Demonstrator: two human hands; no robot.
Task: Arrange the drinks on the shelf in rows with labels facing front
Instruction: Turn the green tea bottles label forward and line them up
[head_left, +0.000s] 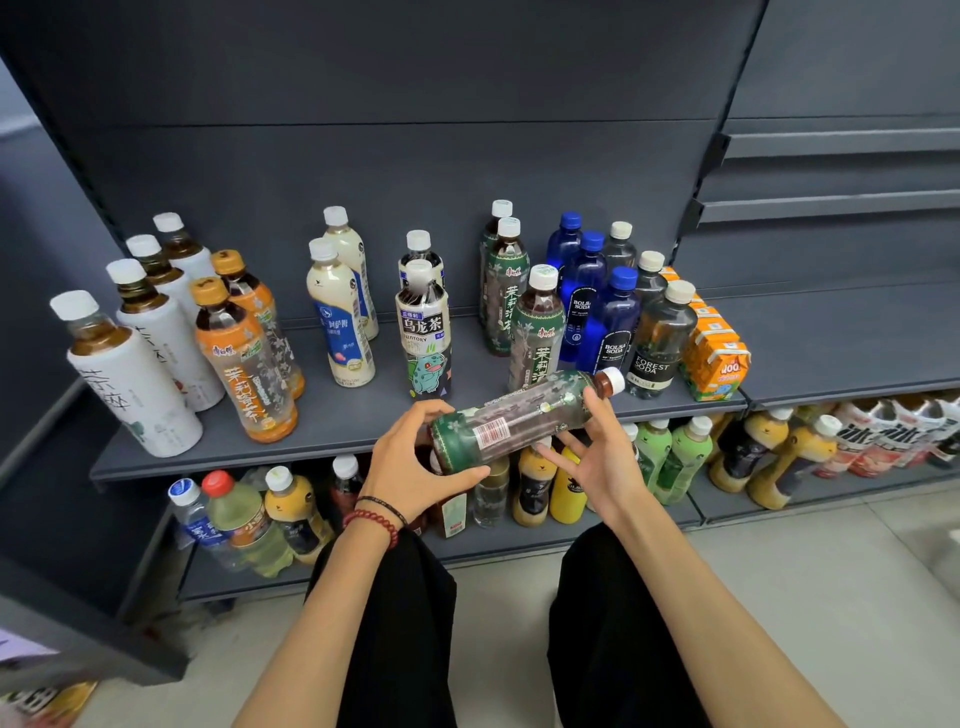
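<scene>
A green-labelled tea bottle (519, 415) lies almost level in front of the grey shelf (337, 431), white cap to the right, barcode facing me. My left hand (415, 467) grips its base end. My right hand (597, 457) touches its neck end with spread fingers. On the shelf stand rows of drinks: white-labelled tea bottles (135, 384) at left, orange tea bottles (244, 364), milk tea bottles (340, 322), oolong tea bottles (423, 338), green tea bottles (535, 332), blue soda bottles (608, 322), dark soda bottles (660, 343) and orange juice cartons (717, 358).
A lower shelf (519, 540) holds several mixed bottles, some lying down. The neighbouring bay at right has bare upper shelves (841, 145) and more bottles (857, 441) below. My knees in black trousers are under my arms, over a pale floor (779, 597).
</scene>
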